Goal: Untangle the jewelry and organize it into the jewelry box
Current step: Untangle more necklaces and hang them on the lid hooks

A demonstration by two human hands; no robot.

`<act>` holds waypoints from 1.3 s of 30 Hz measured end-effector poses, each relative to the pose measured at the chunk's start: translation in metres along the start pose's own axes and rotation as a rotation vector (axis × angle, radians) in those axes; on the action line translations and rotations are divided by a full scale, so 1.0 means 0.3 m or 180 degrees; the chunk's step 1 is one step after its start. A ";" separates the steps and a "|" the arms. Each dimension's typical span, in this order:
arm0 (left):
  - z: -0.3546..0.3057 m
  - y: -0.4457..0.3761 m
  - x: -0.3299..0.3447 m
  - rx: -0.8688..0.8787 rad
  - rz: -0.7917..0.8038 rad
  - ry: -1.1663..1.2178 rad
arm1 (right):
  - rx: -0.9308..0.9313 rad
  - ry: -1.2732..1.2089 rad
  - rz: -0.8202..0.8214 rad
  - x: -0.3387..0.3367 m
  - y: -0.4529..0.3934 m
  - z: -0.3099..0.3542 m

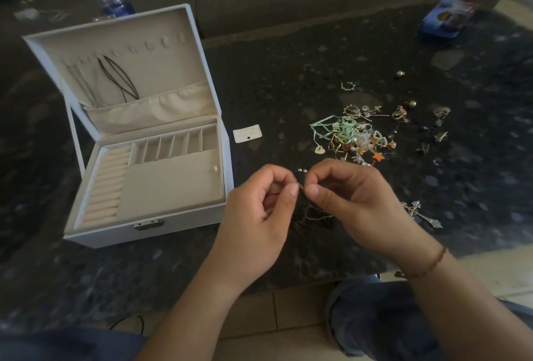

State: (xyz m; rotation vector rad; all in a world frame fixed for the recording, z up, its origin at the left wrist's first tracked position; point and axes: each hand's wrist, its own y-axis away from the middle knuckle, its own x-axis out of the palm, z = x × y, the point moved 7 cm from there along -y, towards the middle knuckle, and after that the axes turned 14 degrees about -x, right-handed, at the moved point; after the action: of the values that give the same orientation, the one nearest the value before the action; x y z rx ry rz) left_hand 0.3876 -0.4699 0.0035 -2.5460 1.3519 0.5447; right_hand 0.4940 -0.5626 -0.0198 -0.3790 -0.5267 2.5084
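1. Two hands, my left hand point(259, 205) and right hand point(354, 202), pinch one thin dark beaded chain point(313, 216) at its clasp, fingers narrow, likely to work it loose.
2. The tangled pile point(356, 137) of ribbon, pearls and metal lies on the speckled desk point(288, 78).
3. The white jewelry box point(184, 223) stands open beside it, velvety lining ready.

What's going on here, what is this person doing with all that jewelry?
A person is sorting jewelry at a dark table. Both hands pinch a thin dark chain between fingertips, the left hand and right hand working at one spot while the rest dangles below. A tangled pile lies beyond the hands, with a silver cross pendant to the right. The white jewelry box stands open on the left, cords hanging in its lid, compartments mostly bare.
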 end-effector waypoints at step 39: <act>-0.021 -0.052 -0.013 -0.0516 -0.0381 -0.1385 | 0.0586 0.0503 -0.0358 0.059 0.041 -0.027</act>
State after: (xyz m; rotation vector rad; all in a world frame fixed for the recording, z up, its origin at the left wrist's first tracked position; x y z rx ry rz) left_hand 0.4000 -0.4604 0.0110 -2.4085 1.0302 1.1436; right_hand 0.4771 -0.5598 -0.0351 -0.4582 -0.2456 2.3700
